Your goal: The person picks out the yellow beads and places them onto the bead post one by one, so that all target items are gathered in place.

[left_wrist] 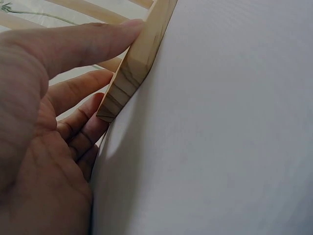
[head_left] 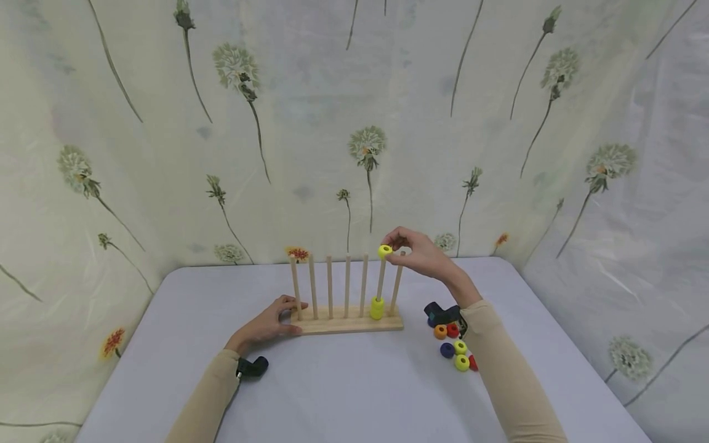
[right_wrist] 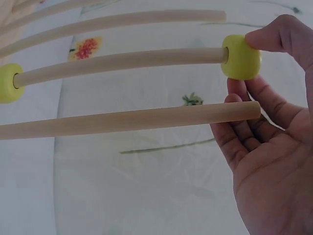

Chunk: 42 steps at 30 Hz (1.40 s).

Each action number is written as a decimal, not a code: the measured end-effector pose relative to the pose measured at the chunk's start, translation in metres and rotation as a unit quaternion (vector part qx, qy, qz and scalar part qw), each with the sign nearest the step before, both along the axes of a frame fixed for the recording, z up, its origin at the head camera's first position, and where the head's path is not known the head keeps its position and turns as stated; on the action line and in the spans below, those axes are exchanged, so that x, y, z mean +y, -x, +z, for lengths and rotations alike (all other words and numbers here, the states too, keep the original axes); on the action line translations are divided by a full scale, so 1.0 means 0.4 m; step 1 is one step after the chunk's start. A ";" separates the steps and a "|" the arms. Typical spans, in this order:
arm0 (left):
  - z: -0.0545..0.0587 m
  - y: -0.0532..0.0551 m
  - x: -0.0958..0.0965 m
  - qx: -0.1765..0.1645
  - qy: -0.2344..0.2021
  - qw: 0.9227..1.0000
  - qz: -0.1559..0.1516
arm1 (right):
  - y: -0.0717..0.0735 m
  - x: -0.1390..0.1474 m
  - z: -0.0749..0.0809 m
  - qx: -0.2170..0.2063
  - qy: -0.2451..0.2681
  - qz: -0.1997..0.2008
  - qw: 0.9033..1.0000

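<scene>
A wooden peg stand (head_left: pixel 349 328) with several upright pegs stands on the table. My left hand (head_left: pixel 270 322) grips the left end of its base; in the left wrist view the thumb lies on the base's edge (left_wrist: pixel 139 49) and the fingers touch its end. My right hand (head_left: pixel 422 253) pinches a yellow bead (right_wrist: pixel 244 58) between thumb and fingers, at the top of the second peg from the right. The peg's tip sits in the bead's hole. Lower on that same peg, yellow beads (head_left: pixel 377 309) rest stacked at the base. The rightmost peg (right_wrist: pixel 195 116) passes in front of my right fingers.
Loose beads lie right of the stand, by my right sleeve: orange (head_left: pixel 440 332), red (head_left: pixel 452 330), dark blue (head_left: pixel 447 351) and yellow (head_left: pixel 462 363). The sleeve partly covers them. A curtain with dandelion print (head_left: pixel 310 154) hangs behind the white table (head_left: pixel 332 387).
</scene>
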<state>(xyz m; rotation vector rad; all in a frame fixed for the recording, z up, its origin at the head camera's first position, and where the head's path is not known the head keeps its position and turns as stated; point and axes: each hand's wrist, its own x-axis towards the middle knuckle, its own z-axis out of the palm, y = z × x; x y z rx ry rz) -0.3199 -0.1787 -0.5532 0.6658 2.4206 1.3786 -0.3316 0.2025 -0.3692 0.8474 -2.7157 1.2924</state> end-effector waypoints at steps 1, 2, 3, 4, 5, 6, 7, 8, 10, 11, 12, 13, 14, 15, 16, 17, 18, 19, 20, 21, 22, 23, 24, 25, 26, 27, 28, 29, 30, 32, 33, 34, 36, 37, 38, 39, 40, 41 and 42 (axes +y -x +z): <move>0.000 0.000 0.000 0.000 0.000 1.000 0.001 | 0.001 0.000 0.000 0.001 -0.001 -0.002 1.000; -0.001 0.001 0.001 0.000 0.000 1.000 0.001 | 0.001 0.001 0.000 0.001 -0.001 -0.003 1.000; -0.001 0.002 0.001 0.000 0.000 1.000 0.002 | 0.002 0.002 0.000 0.001 -0.002 -0.005 1.000; -0.001 0.002 0.001 0.000 0.000 1.000 0.003 | 0.002 0.002 0.000 0.001 -0.002 -0.006 1.000; -0.002 0.002 0.001 0.001 -0.001 1.000 0.003 | 0.001 0.002 0.000 0.000 -0.003 -0.006 1.000; -0.002 0.003 0.001 0.001 0.000 1.000 0.003 | 0.000 0.002 0.000 -0.001 -0.003 -0.007 1.000; -0.003 0.002 0.001 0.003 0.000 1.000 0.002 | 0.000 0.003 0.000 -0.003 -0.002 -0.008 1.000; -0.004 0.002 0.001 0.003 0.000 1.000 0.001 | -0.001 0.003 -0.001 -0.005 0.000 -0.008 1.000; -0.004 0.002 0.001 0.002 0.000 1.000 0.000 | -0.003 0.005 -0.002 -0.008 0.002 -0.009 1.000; -0.004 0.001 0.001 0.002 0.001 1.000 0.000 | -0.005 0.006 -0.001 -0.010 0.004 -0.009 1.000; -0.004 0.001 0.001 0.000 0.001 1.000 -0.001 | -0.006 0.008 -0.001 -0.011 0.005 -0.009 1.000; -0.003 0.000 0.001 -0.001 0.000 1.000 -0.002 | -0.007 0.010 -0.001 -0.010 0.004 -0.009 1.000; -0.002 0.000 0.001 -0.001 0.001 1.000 -0.002 | -0.009 0.013 0.000 -0.008 0.004 -0.009 1.000; -0.001 0.000 0.001 -0.005 0.002 1.000 0.000 | -0.010 0.015 0.001 -0.006 0.004 -0.009 1.000; -0.001 0.000 0.001 -0.006 0.002 1.000 0.001 | -0.010 0.018 0.001 -0.001 0.003 -0.009 1.000; 0.000 0.000 0.000 -0.008 0.003 1.000 0.002 | -0.011 0.021 0.001 0.001 0.003 -0.008 1.000; 0.001 -0.001 0.000 -0.007 0.003 1.000 0.002 | -0.012 0.025 0.002 0.004 0.005 -0.007 1.000; 0.001 -0.001 0.000 -0.007 0.003 1.000 0.003 | -0.013 0.029 0.002 0.008 0.005 -0.009 1.000; 0.001 -0.001 0.000 -0.008 0.004 1.000 0.004 | -0.015 0.033 0.002 0.010 0.007 -0.010 1.000; 0.001 -0.001 0.000 -0.010 0.004 1.000 0.005 | -0.017 0.038 0.002 0.013 0.008 -0.011 1.000; 0.000 -0.001 0.000 -0.010 0.004 1.000 0.005 | -0.019 0.044 0.002 0.015 0.009 -0.013 1.000; 0.000 -0.001 0.000 -0.010 0.003 1.000 0.005 | -0.023 0.050 0.002 0.017 0.011 -0.016 1.000; -0.001 0.000 0.000 -0.009 0.001 1.000 0.004 | -0.027 0.058 0.001 0.018 0.013 -0.020 1.000; -0.002 0.001 0.000 -0.010 0.000 1.000 0.003 | -0.032 0.066 -0.001 0.022 0.014 -0.021 0.999; -0.002 0.001 0.000 -0.008 0.000 1.000 0.001 | -0.037 0.075 -0.002 0.022 0.016 -0.023 0.999; -0.003 0.001 0.000 -0.005 0.000 1.000 -0.001 | -0.043 0.085 -0.004 0.022 0.017 -0.027 0.999; -0.003 0.001 -0.001 -0.002 -0.001 1.000 -0.002 | -0.050 0.096 -0.007 0.024 0.017 -0.031 0.999; -0.003 0.002 -0.001 0.001 -0.001 1.000 -0.003 | -0.057 0.108 -0.011 0.024 0.016 -0.036 0.999; -0.003 0.002 -0.002 0.003 -0.001 1.000 -0.004 | -0.064 0.120 -0.016 0.021 0.017 -0.040 0.999; -0.003 0.002 -0.002 0.006 0.000 1.000 -0.005 | -0.079 0.147 -0.028 0.015 0.013 -0.052 0.998; -0.003 0.002 -0.003 0.008 0.001 1.000 -0.005 | -0.086 0.159 -0.036 0.013 0.009 -0.057 0.998; -0.003 0.002 -0.003 0.007 0.001 1.000 -0.005 | -0.093 0.172 -0.045 0.011 0.004 -0.065 0.998; -0.003 0.002 -0.004 0.006 0.001 1.000 -0.006 | -0.108 0.199 -0.068 0.002 -0.004 -0.078 0.997; -0.003 0.003 -0.004 0.004 0.001 1.000 -0.006 | -0.116 0.213 -0.080 -0.001 -0.009 -0.084 0.996; -0.004 0.003 -0.004 0.005 0.002 1.000 -0.007 | -0.123 0.226 -0.094 -0.004 -0.015 -0.090 0.996; -0.004 0.003 -0.003 0.005 0.002 1.000 -0.007 | -0.131 0.240 -0.110 -0.007 -0.018 -0.095 0.995; -0.005 0.003 -0.002 0.004 0.002 1.000 -0.007 | -0.137 0.254 -0.126 -0.010 -0.021 -0.099 0.995; -0.006 0.004 -0.002 0.004 0.001 1.000 -0.008 | -0.146 0.267 -0.141 -0.012 -0.024 -0.101 0.995; -0.007 0.004 0.000 0.003 -0.001 1.000 -0.009 | -0.153 0.280 -0.158 -0.015 -0.024 -0.102 0.994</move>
